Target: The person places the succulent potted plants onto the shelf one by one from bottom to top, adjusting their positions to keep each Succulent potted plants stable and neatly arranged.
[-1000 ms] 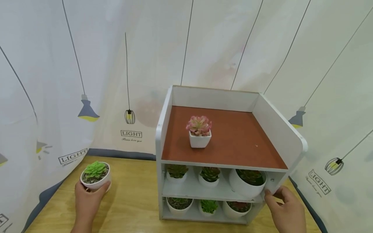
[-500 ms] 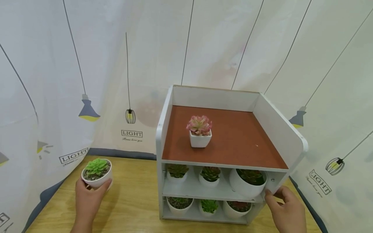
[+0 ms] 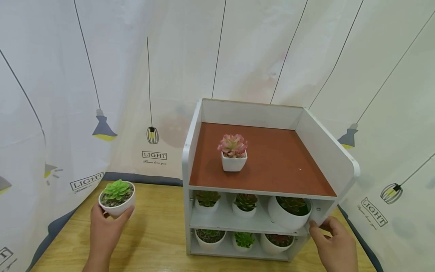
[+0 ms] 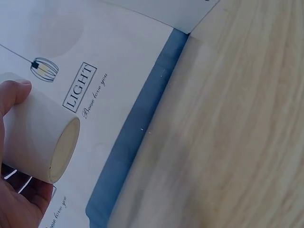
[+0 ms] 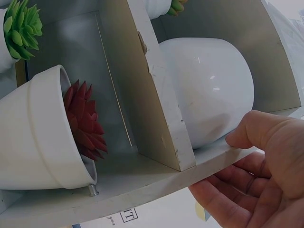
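My left hand point(image 3: 107, 230) grips a green succulent in a round white pot point(image 3: 119, 202) from its near side, left of the shelf. In the left wrist view the pot point(image 4: 35, 133) shows its bare bottom, held off the table between thumb and fingers. My right hand point(image 3: 334, 241) pinches the right side panel of a white shelf unit point(image 3: 278, 151). The right wrist view has the thumb at the panel's front edge point(image 5: 213, 164), close to a large white pot point(image 5: 209, 85), with the fingers on the outer side. A pink succulent point(image 3: 233, 151) stands on the reddish-brown top.
Several potted succulents fill the middle and bottom levels, among them a dark red one point(image 5: 85, 118). The unit stands on a wooden table point(image 3: 156, 219). Behind and around it hangs a pale curtain point(image 3: 170, 75) printed with lamps.
My left hand has raised the green potted succulent slightly and moved it a little to the right. My right hand keeps its place on the side panel.
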{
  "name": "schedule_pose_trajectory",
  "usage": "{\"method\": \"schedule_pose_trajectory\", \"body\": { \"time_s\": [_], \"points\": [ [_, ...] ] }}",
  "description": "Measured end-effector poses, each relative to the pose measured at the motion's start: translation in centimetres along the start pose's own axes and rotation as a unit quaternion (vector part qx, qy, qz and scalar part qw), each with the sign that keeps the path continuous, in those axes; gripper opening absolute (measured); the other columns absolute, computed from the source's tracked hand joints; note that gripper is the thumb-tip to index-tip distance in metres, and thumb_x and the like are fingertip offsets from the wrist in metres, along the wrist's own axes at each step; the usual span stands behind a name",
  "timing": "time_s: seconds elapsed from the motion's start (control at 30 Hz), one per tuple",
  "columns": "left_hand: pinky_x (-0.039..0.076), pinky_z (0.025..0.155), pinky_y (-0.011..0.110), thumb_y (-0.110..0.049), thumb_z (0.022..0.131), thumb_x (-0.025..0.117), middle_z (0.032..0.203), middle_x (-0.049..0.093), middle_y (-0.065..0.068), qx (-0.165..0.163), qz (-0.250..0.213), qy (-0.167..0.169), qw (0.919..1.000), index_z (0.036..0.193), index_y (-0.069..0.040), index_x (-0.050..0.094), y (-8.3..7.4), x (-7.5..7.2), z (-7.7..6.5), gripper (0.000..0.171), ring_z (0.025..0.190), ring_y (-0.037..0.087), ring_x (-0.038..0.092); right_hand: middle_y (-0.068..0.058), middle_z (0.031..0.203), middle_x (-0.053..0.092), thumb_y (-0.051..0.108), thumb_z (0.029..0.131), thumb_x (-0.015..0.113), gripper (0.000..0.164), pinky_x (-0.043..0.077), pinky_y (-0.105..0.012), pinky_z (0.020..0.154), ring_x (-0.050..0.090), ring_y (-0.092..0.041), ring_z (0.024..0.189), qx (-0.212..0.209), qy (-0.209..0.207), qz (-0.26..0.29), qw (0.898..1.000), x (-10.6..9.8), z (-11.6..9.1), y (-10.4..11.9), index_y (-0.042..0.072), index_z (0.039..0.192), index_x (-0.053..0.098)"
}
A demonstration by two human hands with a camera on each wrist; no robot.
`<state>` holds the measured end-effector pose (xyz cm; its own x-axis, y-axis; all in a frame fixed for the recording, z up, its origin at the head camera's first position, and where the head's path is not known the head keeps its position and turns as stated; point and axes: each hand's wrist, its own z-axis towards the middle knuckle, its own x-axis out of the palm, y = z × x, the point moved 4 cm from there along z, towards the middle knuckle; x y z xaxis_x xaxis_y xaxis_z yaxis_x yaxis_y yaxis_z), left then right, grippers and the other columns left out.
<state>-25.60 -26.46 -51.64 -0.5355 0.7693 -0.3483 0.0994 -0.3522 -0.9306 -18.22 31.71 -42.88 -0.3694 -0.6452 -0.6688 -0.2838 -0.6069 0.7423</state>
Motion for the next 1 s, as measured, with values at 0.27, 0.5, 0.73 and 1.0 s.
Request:
{"method": "schedule_pose_trajectory", "body": {
  "time_s": [0.27, 0.5, 0.73, 1.0],
  "points": [
    [0.036, 0.119, 0.065, -0.036, 0.081, 0.090, 0.159, 0.033, 0.028, 0.005, 0.010, 0.020, 0.9997, 0.164, -0.003, 0.018, -2.0, 0.2, -0.7, 0.115, 0.141, 0.045, 0.039, -0.026, 0.136, 0.064, 0.024, 0.103, 0.063, 0.038, 0.059, -0.059, 0.098, 0.061, -0.044, 0.124, -0.004, -0.006, -0.003, 1.000, -0.1, 0.0, 0.1, 0.001, 0.133, 0.062],
    [0.034, 0.119, 0.067, -0.037, 0.081, 0.090, 0.159, 0.032, 0.029, 0.008, 0.019, 0.028, 0.9994, 0.164, -0.002, 0.017, -3.3, 0.1, -1.5, 0.116, 0.141, 0.046, 0.039, -0.025, 0.138, 0.063, 0.026, 0.103, 0.062, 0.039, 0.059, -0.058, 0.098, 0.060, -0.043, 0.125, 0.006, -0.001, -0.001, 1.000, 0.1, 0.1, -0.1, 0.002, 0.134, 0.062],
    [0.039, 0.117, 0.064, -0.037, 0.080, 0.091, 0.156, 0.036, 0.027, 0.025, 0.020, 0.034, 0.9989, 0.163, -0.001, 0.021, -5.1, -0.1, -2.8, 0.115, 0.139, 0.044, 0.042, -0.024, 0.138, 0.063, 0.028, 0.104, 0.062, 0.040, 0.059, -0.058, 0.099, 0.060, -0.044, 0.125, 0.005, 0.006, 0.002, 1.000, 0.2, 0.1, -0.2, 0.002, 0.135, 0.061],
    [0.039, 0.117, 0.063, -0.037, 0.078, 0.093, 0.153, 0.039, 0.022, 0.047, 0.016, 0.059, 0.9971, 0.161, -0.004, 0.026, -7.0, 0.3, -3.9, 0.112, 0.139, 0.040, 0.043, -0.025, 0.138, 0.063, 0.029, 0.104, 0.061, 0.041, 0.060, -0.056, 0.097, 0.061, -0.044, 0.125, 0.000, 0.008, 0.003, 1.000, 0.1, 0.1, -0.2, 0.003, 0.136, 0.061]
  ]
}}
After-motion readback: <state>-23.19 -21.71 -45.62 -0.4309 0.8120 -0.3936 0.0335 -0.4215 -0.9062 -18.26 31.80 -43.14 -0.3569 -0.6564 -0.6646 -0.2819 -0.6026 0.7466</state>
